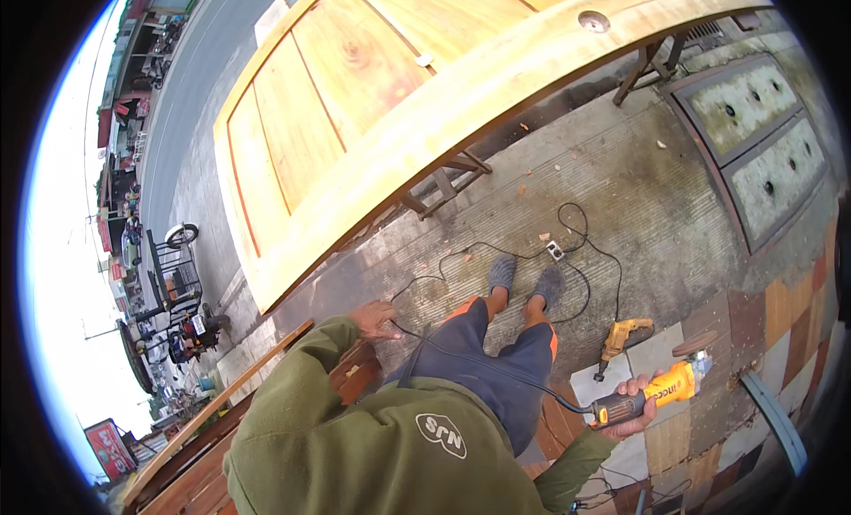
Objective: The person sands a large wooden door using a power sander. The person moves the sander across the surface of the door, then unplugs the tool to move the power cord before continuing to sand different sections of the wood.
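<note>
In my right hand (635,412) is a yellow and black Ingco angle grinder (665,385), gripped around its body. Its round brown disc (695,343) faces away from me. From the grinder's rear a black power cord (485,365) runs across my lap to my left hand (375,319), whose fingers hold it. Beyond that hand, the cord continues over the concrete toward a white outlet box (554,250). A large panelled wooden door (372,143) lies flat ahead of me, with a round hole (594,21) in its near edge.
Wooden trestles (445,182) support the door. A yellow power drill (621,342) lies by the patchwork tiles (721,395), near a blue metal bar (774,415). Loose cord loops surround my feet. Stacked reddish wood (199,475) lies at left; a three-wheeled vehicle (179,289) stands by the road.
</note>
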Motion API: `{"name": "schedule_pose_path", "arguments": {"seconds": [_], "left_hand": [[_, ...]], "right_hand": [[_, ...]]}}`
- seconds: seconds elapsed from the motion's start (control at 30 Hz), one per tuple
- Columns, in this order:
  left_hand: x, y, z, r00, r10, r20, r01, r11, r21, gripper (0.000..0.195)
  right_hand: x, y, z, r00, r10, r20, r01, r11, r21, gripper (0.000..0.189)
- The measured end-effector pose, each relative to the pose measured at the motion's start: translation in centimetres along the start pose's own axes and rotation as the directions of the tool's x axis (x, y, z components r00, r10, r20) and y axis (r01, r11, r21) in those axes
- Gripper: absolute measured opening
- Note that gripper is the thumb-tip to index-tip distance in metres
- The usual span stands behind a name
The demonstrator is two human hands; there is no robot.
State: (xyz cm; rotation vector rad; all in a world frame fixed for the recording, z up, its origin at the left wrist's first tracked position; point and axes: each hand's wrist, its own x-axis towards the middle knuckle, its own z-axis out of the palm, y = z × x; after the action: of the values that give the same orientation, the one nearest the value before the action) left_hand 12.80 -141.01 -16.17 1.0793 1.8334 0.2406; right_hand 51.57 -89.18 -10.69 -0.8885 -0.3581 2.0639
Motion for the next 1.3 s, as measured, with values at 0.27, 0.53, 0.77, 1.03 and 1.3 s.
{"name": "schedule_pose_path", "arguments": {"seconds": [0.27,0.53,0.77,1.03,1.3], "left_hand": [[-16.9,11.0,4.5,0.463,-0.433,-0.773,0.485,0.854,-0.187,0.021],[-18.4,22.0,-15.5,-0.53,-0.108,-0.841,-0.219,0.976,0.013,0.04],[-13.3,15.6,-11.7,-0.004,-0.246,-0.969,-0.355,0.907,-0.228,0.036],[-1.5,7.2,3.5,0.575,-0.418,-0.704,0.14,0.897,-0.418,0.025],[5.7,-2.2,10.5,0.915,-0.376,-0.147,0.391,0.915,0.095,0.036]], "right_hand": [[3.4,-13.6,18.0,0.864,0.031,0.503,0.078,0.978,-0.195,0.074],[0.7,-6.0,29.5,0.686,0.131,0.716,-0.059,0.99,-0.124,0.074],[-3.2,2.0,33.9,0.652,0.259,0.713,-0.257,0.96,-0.113,0.074],[-5.4,6.1,24.4,0.896,0.29,0.337,-0.173,0.926,-0.336,0.074],[-1.9,9.7,15.0,0.945,0.31,0.104,-0.284,0.936,-0.208,0.07]]}}
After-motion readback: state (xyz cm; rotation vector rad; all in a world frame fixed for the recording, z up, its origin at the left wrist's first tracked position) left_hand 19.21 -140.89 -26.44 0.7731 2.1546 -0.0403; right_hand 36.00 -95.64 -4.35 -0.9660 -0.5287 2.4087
